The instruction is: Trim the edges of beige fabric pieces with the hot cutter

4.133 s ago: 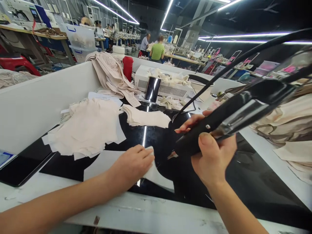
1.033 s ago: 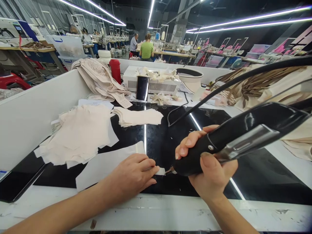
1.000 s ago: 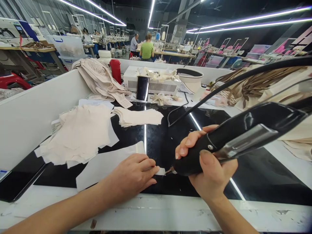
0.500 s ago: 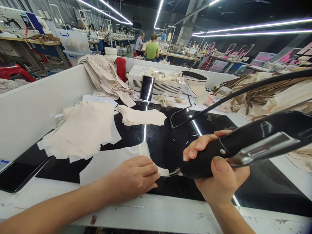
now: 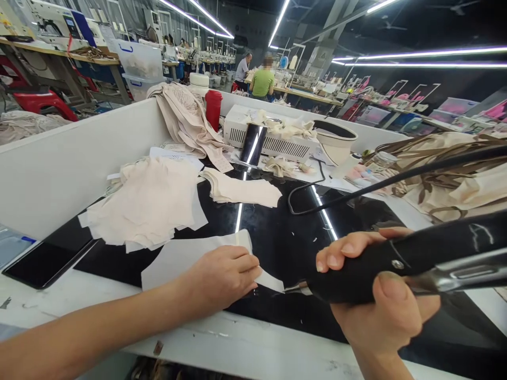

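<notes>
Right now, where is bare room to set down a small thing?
The black surface between left hand, right hand and narrow fabric stack, apart from tiny scraps. Crowded: the left, with the cream pile; the back, around the vented white box.

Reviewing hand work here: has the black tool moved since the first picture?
Yes: the tool sits lower in view, its tip now farther from the small stack.

Landmark: small fabric stack (image 5: 245, 189). Near side: open strip of black sheet (image 5: 277, 244), passable up to white piece (image 5: 172, 259) and left hand (image 5: 232, 272). Right: further open sheet, crossed by black cord (image 5: 455, 165). Near right: way barred by right hand (image 5: 382, 316) with black tool (image 5: 435, 247). Left: large fabric pile (image 5: 144, 206). Behind: dark slab (image 5: 253, 143), cloth scraps (image 5: 279, 166), vented box (image 5: 289, 148).
</notes>
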Action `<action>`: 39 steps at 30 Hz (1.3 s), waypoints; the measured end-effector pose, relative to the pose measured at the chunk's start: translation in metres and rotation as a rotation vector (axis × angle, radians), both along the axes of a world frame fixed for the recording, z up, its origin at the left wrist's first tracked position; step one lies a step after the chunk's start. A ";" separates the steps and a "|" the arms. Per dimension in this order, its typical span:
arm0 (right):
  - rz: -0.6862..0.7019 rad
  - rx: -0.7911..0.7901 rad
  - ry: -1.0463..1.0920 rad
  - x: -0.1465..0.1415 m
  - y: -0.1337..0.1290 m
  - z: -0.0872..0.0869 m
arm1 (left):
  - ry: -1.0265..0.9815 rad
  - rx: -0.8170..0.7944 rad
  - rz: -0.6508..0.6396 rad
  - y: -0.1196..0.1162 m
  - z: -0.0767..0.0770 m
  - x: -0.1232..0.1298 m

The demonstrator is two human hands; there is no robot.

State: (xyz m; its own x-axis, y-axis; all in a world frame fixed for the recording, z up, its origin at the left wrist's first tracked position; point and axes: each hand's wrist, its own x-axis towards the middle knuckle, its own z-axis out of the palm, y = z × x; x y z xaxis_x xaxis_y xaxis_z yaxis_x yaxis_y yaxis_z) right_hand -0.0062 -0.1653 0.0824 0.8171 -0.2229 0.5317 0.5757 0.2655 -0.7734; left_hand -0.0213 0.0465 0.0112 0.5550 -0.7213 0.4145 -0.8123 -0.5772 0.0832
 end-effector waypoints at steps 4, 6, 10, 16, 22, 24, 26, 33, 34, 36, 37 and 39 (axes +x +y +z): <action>-0.025 0.023 0.032 0.000 0.000 0.001 | -0.016 0.047 0.003 -0.001 0.001 0.001; -0.036 0.016 0.041 0.000 0.000 0.001 | -0.030 0.061 -0.005 -0.001 0.001 0.001; -0.036 0.011 0.050 0.001 0.001 0.006 | -0.049 0.063 -0.026 -0.001 -0.002 0.004; -0.042 0.033 0.024 0.011 0.011 0.012 | -0.056 0.063 -0.048 -0.002 -0.004 0.006; -0.050 0.005 -0.022 0.020 0.026 0.006 | -0.069 0.028 -0.044 -0.002 -0.003 0.006; -0.045 0.011 -0.024 0.021 0.028 0.005 | -0.074 0.008 -0.044 -0.002 -0.003 0.006; -0.037 0.012 -0.030 0.021 0.028 0.003 | -0.071 0.005 -0.048 -0.002 -0.004 0.006; -0.034 -0.028 -0.051 0.020 0.028 0.001 | -0.017 -0.001 -0.035 -0.002 -0.008 0.007; -0.034 -0.026 -0.044 0.019 0.028 0.002 | -0.011 -0.002 -0.031 -0.002 -0.008 0.007; -0.043 -0.011 -0.025 0.018 0.024 0.004 | -0.007 0.015 -0.033 -0.001 -0.008 0.007; -0.058 0.000 -0.015 0.017 0.022 0.005 | -0.007 0.028 -0.038 -0.001 -0.008 0.007; -0.091 0.019 0.009 0.016 0.018 0.006 | -0.011 0.052 -0.047 -0.001 -0.007 0.007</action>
